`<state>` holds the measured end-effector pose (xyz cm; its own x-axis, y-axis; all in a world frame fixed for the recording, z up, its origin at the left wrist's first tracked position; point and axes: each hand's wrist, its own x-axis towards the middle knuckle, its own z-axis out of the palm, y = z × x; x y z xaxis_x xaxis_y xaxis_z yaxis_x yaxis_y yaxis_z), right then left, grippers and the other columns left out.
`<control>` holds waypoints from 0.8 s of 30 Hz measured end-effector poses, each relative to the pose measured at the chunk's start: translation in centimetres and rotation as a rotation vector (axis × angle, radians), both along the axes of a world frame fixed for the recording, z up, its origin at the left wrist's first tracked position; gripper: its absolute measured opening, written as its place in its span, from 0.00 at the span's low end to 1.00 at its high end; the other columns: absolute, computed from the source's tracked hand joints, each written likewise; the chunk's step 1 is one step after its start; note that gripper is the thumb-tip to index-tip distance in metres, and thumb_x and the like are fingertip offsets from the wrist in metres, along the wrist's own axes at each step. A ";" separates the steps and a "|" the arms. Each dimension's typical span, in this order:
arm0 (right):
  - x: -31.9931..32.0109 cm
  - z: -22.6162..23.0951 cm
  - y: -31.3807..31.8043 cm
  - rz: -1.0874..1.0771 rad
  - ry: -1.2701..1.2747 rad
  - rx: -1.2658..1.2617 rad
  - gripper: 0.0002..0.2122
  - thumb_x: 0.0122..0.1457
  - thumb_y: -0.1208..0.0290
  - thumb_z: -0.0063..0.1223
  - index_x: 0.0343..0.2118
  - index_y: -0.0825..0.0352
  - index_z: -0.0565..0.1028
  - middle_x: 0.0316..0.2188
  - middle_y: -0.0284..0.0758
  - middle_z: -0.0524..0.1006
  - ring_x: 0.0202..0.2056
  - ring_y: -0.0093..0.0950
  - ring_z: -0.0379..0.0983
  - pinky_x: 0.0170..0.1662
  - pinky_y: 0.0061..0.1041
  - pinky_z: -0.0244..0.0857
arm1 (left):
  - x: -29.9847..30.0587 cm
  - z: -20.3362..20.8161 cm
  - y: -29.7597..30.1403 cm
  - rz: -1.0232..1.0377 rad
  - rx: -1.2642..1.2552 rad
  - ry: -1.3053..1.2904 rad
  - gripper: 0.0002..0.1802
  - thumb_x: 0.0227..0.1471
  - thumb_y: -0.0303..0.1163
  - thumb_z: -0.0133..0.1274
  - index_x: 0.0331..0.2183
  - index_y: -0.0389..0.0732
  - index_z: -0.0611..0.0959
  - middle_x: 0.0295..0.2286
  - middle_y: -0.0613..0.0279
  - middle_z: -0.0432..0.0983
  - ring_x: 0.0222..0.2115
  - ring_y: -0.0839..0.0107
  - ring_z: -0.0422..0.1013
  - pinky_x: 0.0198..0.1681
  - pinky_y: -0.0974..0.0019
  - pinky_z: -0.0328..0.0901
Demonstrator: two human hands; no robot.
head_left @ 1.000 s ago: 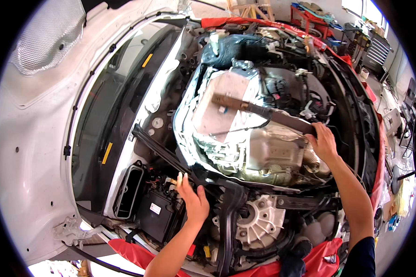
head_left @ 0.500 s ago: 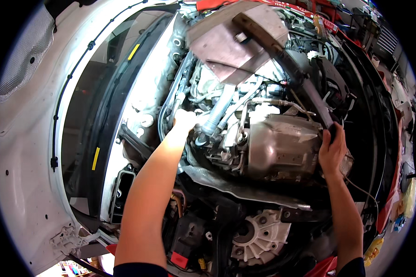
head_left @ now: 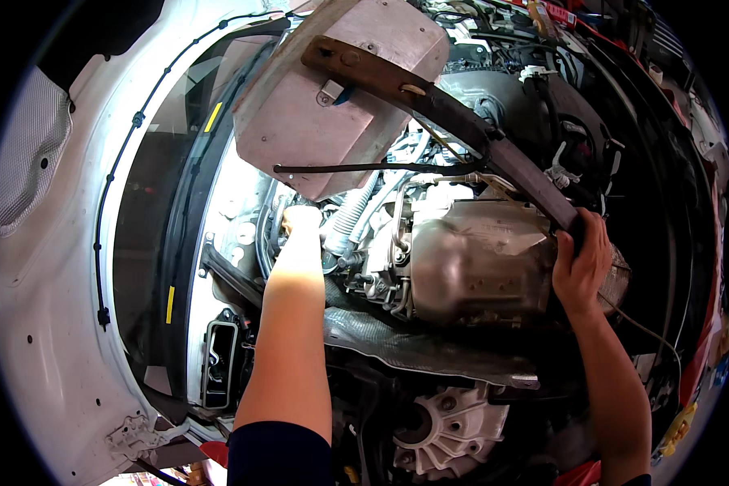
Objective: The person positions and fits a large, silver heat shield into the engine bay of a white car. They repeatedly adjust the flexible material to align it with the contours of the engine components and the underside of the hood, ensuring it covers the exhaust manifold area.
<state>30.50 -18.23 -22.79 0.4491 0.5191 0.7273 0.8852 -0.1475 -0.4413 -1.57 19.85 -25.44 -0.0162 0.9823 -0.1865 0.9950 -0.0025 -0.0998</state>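
Looking down into the open engine bay, I see my right hand (head_left: 581, 261) wrapped around the near end of a long dark bar (head_left: 462, 121), fingers curled tight and pressed together over its edge. That bar runs up and left from the grip, across the middle of the bay, to a rusty tip that lies on a large dull grey cover (head_left: 316, 121) raised at the far left. A thin black rod (head_left: 381, 168) crosses under the cover, roughly level.

My left hand (head_left: 301, 223) reaches far in on the left, down among the grey hoses (head_left: 350, 219) just beside the white body edge (head_left: 219, 243). Bright light washes it out, so I cannot tell whether its fingers are spread or closed on anything.

Between my two hands sits a rounded silver heat shield (head_left: 478, 267), with the right hand just at its right end. Nearer to me, below the shield, a pale ribbed metal housing (head_left: 449, 429) shows between my forearms. Along the left runs the white car body with its black rubber seal (head_left: 130, 138).
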 end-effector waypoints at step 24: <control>0.4 0.3 -0.7 -0.011 -0.019 -0.086 0.16 0.57 0.64 0.52 0.43 0.72 0.69 0.35 0.44 0.73 0.36 0.44 0.70 0.40 0.37 0.63 | 3.5 0.9 -0.2 -0.078 -0.019 -0.002 0.16 0.51 0.33 0.46 0.40 0.37 0.82 0.38 0.43 0.78 0.42 0.53 0.74 0.47 0.58 0.67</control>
<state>30.94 -18.88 -22.44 0.4415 0.5751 0.6887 0.8915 -0.1941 -0.4094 1.89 19.60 -24.50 0.0609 0.9769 -0.2046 0.9919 -0.0821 -0.0967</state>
